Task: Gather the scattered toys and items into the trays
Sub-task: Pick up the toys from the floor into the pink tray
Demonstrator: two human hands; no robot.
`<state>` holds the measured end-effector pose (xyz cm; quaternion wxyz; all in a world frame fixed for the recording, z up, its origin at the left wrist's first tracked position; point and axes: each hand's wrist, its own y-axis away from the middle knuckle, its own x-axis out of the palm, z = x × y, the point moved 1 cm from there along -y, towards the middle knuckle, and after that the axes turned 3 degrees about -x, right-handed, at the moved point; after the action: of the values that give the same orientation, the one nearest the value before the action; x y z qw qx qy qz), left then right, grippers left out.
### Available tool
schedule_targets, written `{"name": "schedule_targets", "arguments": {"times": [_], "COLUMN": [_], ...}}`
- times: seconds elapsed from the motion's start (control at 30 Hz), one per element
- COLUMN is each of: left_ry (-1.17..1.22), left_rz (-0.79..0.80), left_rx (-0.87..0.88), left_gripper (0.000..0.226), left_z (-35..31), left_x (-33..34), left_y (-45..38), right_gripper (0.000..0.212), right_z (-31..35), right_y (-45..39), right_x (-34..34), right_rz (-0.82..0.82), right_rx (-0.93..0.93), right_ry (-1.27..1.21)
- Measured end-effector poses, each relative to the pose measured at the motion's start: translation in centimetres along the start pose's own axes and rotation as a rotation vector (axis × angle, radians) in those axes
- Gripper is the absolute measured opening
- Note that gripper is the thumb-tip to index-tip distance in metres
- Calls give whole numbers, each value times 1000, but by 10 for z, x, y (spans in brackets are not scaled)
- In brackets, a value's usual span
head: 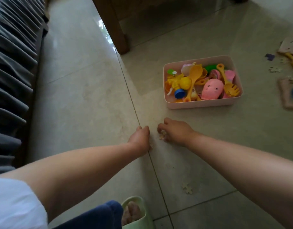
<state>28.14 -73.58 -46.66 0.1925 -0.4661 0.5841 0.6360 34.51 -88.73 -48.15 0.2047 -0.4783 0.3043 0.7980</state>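
Nearest you: green slipper (135,212) at the bottom edge, and one loose puzzle piece (187,188) on the floor tile just under your right forearm, untouched.

Next out, both hands are down on the floor (86,90). Your right hand (175,132) has its fingers curled and pinching a small cluster of pale puzzle pieces (162,135), which sit right under the fingertips on the hand's inner side, touching the floor. Your left hand (140,139) is curled too, knuckles up beside the grout line; I cannot tell whether it holds anything (the palm side is hidden).

Key relation: the pink tray (203,103) lies ahead and to the right of the pinched pieces, long side running left-right, near wall facing you. Your right hand is clearly nearer to it than the left, so the carry probably goes forward-right over that near wall. The tray is already crowded with plastic toys: yellow scoops, a pink pig-like toy (212,89), a blue cap.

Farther right, more scattered stuff (289,55) and a second pink tray (288,95) at the frame edge, blurred. A wooden furniture leg (116,27) stands at the far end.
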Motion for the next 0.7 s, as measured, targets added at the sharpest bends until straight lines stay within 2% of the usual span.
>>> {"name": "schedule_targets", "arguments": {"times": [0.07, 0.23, 0.4, 0.6, 0.7], "left_ry": [37, 131, 82, 80, 217], "left_rz": [-51, -82, -54, 43, 55], "left_rx": [9, 36, 85, 162, 253], "left_gripper": [40, 19, 27, 28, 24], "left_z": [8, 16, 13, -4, -23], "left_x": [8, 15, 12, 4, -12], "left_y": [3, 1, -1, -6, -12], "right_gripper": [19, 13, 34, 16, 7], "right_z": [2, -3, -4, -2, -1], "right_y": [-2, -6, -4, -4, -7], "right_x": [2, 4, 4, 3, -7], "right_rz": [-45, -37, -28, 21, -10], "right_rx": [27, 99, 200, 250, 214], "right_ry": [15, -94, -229, -254, -276]}}
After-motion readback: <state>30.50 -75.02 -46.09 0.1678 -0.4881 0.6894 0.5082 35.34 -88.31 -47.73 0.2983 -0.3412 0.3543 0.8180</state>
